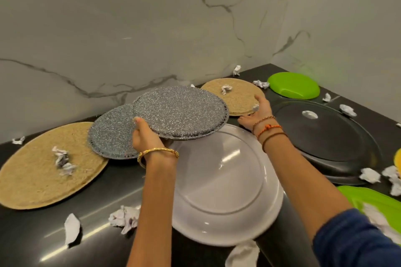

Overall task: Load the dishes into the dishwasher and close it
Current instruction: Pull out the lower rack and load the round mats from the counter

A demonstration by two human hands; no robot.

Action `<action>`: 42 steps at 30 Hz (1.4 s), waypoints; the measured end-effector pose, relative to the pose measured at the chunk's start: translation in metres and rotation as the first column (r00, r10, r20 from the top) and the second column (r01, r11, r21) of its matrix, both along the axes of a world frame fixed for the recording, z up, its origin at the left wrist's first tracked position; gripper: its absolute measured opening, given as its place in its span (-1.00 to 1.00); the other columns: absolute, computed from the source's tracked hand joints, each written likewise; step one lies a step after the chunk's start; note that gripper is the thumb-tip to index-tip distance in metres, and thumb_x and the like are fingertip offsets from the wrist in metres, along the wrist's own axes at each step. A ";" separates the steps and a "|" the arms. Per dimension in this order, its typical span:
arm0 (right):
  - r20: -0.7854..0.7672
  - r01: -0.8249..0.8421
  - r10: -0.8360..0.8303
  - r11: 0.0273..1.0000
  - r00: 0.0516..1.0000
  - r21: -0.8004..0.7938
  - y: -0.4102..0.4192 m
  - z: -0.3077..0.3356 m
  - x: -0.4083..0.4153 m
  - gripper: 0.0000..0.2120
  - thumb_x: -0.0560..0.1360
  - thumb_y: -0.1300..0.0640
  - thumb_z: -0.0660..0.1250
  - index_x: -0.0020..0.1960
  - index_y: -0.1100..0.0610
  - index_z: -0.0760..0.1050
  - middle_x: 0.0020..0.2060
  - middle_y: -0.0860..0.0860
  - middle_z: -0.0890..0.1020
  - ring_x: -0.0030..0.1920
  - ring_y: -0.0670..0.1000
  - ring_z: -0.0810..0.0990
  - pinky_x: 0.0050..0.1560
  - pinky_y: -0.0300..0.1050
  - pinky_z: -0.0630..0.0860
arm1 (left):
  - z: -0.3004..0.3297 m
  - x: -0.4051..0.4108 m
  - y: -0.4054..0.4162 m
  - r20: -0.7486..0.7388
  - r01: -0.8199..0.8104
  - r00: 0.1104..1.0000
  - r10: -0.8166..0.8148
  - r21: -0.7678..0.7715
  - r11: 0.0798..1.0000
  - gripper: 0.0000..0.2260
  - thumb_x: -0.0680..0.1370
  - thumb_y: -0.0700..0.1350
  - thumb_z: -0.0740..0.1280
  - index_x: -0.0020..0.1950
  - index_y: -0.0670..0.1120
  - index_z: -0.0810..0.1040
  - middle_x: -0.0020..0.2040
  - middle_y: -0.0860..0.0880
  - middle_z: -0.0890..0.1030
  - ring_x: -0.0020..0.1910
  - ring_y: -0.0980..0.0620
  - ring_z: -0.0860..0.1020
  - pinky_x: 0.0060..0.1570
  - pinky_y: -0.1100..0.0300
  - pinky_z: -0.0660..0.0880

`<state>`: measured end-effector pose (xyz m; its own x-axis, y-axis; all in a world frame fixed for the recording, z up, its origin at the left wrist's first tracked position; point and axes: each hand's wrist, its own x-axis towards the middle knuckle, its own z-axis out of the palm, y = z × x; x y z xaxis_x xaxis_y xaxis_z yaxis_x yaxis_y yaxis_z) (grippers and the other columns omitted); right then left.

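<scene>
My left hand (149,136) grips the near rim of a grey speckled round plate (180,112) and holds it tilted above the counter. A second grey speckled plate (108,136) lies beneath it to the left. My right hand (256,112) reaches over to the back tan round plate (234,95). Its fingers are spread on that plate's near edge beside a small paper wad, and it holds nothing. A large white plate (223,180) lies upside down in front of both hands. No dishwasher is in view.
A bigger tan plate (39,171) with a paper wad lies at the left. A black oval platter (325,136) sits to the right, a green plate (293,84) behind it, another green one (373,204) at the right front. Crumpled paper (125,217) litters the black counter. Marble walls close off the back and right.
</scene>
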<state>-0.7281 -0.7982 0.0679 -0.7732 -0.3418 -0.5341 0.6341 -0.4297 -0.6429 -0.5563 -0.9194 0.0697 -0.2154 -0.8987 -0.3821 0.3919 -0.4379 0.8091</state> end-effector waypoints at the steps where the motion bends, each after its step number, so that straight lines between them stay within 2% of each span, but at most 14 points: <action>1: -0.006 0.003 -0.003 0.998 1.000 0.067 -0.005 -0.003 -0.006 -0.40 0.50 -0.07 0.23 0.45 0.12 0.17 0.40 0.08 0.29 0.37 0.06 0.31 0.28 -0.05 0.27 | 0.001 -0.006 -0.002 -0.004 -0.008 1.000 0.008 -0.012 1.000 -0.71 0.58 0.05 0.20 -0.33 0.00 0.35 -0.33 0.07 0.37 -0.28 0.12 0.39 -0.04 0.14 0.42; 3: -0.040 -0.003 0.011 0.982 0.999 0.190 -0.014 -0.003 -0.015 -0.43 0.53 -0.01 0.22 0.46 0.12 0.11 0.44 0.10 0.21 0.41 0.09 0.24 0.36 0.02 0.22 | 0.002 -0.014 -0.004 0.003 -0.004 1.000 0.004 -0.043 0.999 -0.73 0.58 0.04 0.20 -0.31 0.01 0.38 -0.31 0.07 0.39 -0.25 0.13 0.42 -0.05 0.17 0.45; 6: -0.038 -0.023 0.036 0.950 0.999 0.312 -0.027 -0.002 -0.030 -0.51 0.57 0.10 0.18 0.45 0.13 0.13 0.43 0.11 0.21 0.41 0.12 0.24 0.34 0.08 0.25 | -0.011 -0.024 -0.017 0.000 0.013 1.000 -0.014 -0.047 0.999 -0.78 0.56 0.05 0.23 -0.25 0.02 0.46 -0.19 0.02 0.52 0.04 -0.06 0.53 0.21 -0.09 0.45; 11: -0.034 0.058 -0.052 0.973 0.998 0.224 -0.030 -0.009 -0.048 -0.58 0.61 0.32 0.00 0.46 0.23 0.10 0.41 0.08 0.29 0.36 0.12 0.34 0.26 0.07 0.34 | -0.022 -0.026 -0.016 -0.046 0.048 0.998 -0.050 -0.045 0.998 -0.76 0.56 0.05 0.24 -0.28 0.01 0.47 -0.12 -0.05 0.55 0.14 -0.19 0.52 0.19 -0.21 0.43; 15: -0.244 0.172 -0.114 0.958 0.963 0.231 -0.030 -0.005 -0.061 -0.57 0.52 0.43 0.11 0.36 0.22 0.27 0.22 0.16 0.47 0.19 0.16 0.50 0.03 0.04 0.51 | -0.016 -0.031 -0.005 -0.086 0.085 0.992 -0.093 -0.094 0.992 -0.77 0.59 -0.02 0.20 -0.25 0.00 0.46 -0.21 0.01 0.53 -0.08 -0.05 0.52 0.06 -0.10 0.53; 18: -0.603 0.352 -0.033 0.836 0.797 0.420 -0.030 0.008 -0.067 -0.80 0.44 0.37 0.29 0.03 0.18 0.47 -0.06 0.11 0.57 -0.02 0.10 0.56 0.05 0.14 0.54 | -0.015 -0.034 -0.001 -0.108 0.101 0.988 -0.112 -0.097 0.990 -0.81 0.60 -0.07 0.18 -0.20 -0.01 0.46 -0.20 0.04 0.55 -0.19 0.07 0.53 -0.28 0.14 0.58; 22: -0.826 0.612 0.202 0.584 0.527 0.534 -0.013 0.036 -0.053 -0.88 0.41 0.24 0.36 -0.05 0.22 0.53 -0.10 0.14 0.65 -0.05 0.14 0.59 -0.15 -0.11 0.41 | -0.007 -0.033 0.007 -0.129 0.123 0.982 -0.140 -0.125 0.984 -0.84 0.60 -0.11 0.17 -0.17 -0.03 0.43 -0.16 0.01 0.54 -0.12 0.01 0.51 -0.07 0.04 0.50; 25: -0.859 0.704 0.205 0.500 0.470 0.504 0.004 0.050 -0.033 -0.85 0.44 0.22 0.34 -0.01 0.25 0.52 -0.07 0.19 0.64 -0.01 0.21 0.56 -0.23 -0.13 0.27 | 0.007 -0.028 0.017 -0.139 0.164 0.973 -0.184 -0.141 0.976 -0.88 0.60 -0.12 0.17 -0.12 -0.03 0.43 -0.14 0.01 0.54 -0.14 0.06 0.52 -0.12 0.06 0.51; 29: -0.883 0.752 -0.073 0.560 0.463 0.348 0.033 0.064 -0.006 -0.84 0.44 0.25 0.33 0.01 0.26 0.55 -0.07 0.17 0.65 -0.13 0.04 0.53 -0.17 -0.15 0.40 | 0.024 -0.018 0.027 -0.139 0.177 0.970 -0.199 -0.162 0.971 -0.84 0.60 -0.07 0.18 -0.16 0.02 0.46 -0.15 0.04 0.55 -0.12 0.05 0.53 -0.11 0.13 0.53; 32: -0.720 0.765 -0.453 0.622 0.525 0.166 0.068 0.076 0.010 -0.83 0.50 0.22 0.28 0.05 0.24 0.57 -0.18 0.06 0.61 -0.14 -0.02 0.50 -0.13 -0.15 0.45 | 0.032 -0.010 0.040 -0.007 0.133 0.991 -0.137 -0.171 0.976 -0.74 0.63 0.02 0.08 0.12 -0.05 0.50 0.17 -0.03 0.53 0.17 -0.03 0.49 0.13 0.19 0.47; 35: -0.590 0.855 -0.670 0.514 0.450 0.068 0.122 0.085 0.026 -0.85 0.50 0.13 0.29 -0.04 0.18 0.58 -0.26 -0.01 0.55 -0.19 -0.02 0.48 -0.20 -0.19 0.36 | 0.041 -0.001 0.065 0.091 0.096 0.993 -0.078 -0.213 0.972 -0.62 0.64 0.02 0.03 0.31 -0.17 0.41 0.34 -0.11 0.42 0.34 -0.10 0.36 0.30 0.13 0.30; 37: -0.646 0.911 -0.680 0.407 0.347 0.061 0.162 0.088 0.039 -0.89 0.45 0.12 0.34 -0.12 0.14 0.59 -0.26 0.01 0.55 -0.26 -0.06 0.48 -0.29 -0.24 0.33 | 0.049 0.002 0.088 0.070 0.146 0.989 -0.132 -0.286 0.947 -0.64 0.63 0.00 0.07 0.25 -0.20 0.46 0.21 -0.09 0.50 0.21 -0.06 0.45 0.24 0.11 0.37; 40: -0.811 0.951 -0.539 0.302 0.228 0.066 0.224 0.089 0.068 -0.88 0.42 0.16 0.37 -0.18 0.23 0.61 -0.35 0.04 0.51 -0.46 -0.20 0.38 -0.45 -0.24 0.23 | 0.062 0.007 0.141 -0.017 0.335 0.924 -0.382 -0.449 0.829 -0.76 0.62 -0.06 0.12 -0.15 -0.04 0.51 -0.17 0.04 0.54 -0.17 0.10 0.51 -0.09 0.17 0.48; 42: -0.883 0.966 -0.431 0.244 0.185 0.084 0.260 0.088 0.092 -0.80 0.40 0.14 0.38 -0.14 0.29 0.63 -0.34 0.02 0.54 -0.38 -0.16 0.42 -0.38 -0.21 0.25 | 0.071 0.009 0.178 -0.036 0.436 0.849 -0.527 -0.516 0.737 -0.74 0.62 -0.06 0.13 -0.24 -0.01 0.49 -0.25 0.04 0.53 -0.25 0.12 0.50 -0.18 0.22 0.50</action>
<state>-0.6361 -0.5386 0.1559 -0.5694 0.7139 0.4076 -0.4130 0.1803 -0.8927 -0.5472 -0.7414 0.1409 -0.6887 -0.7104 0.1449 0.3838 -0.1877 0.9041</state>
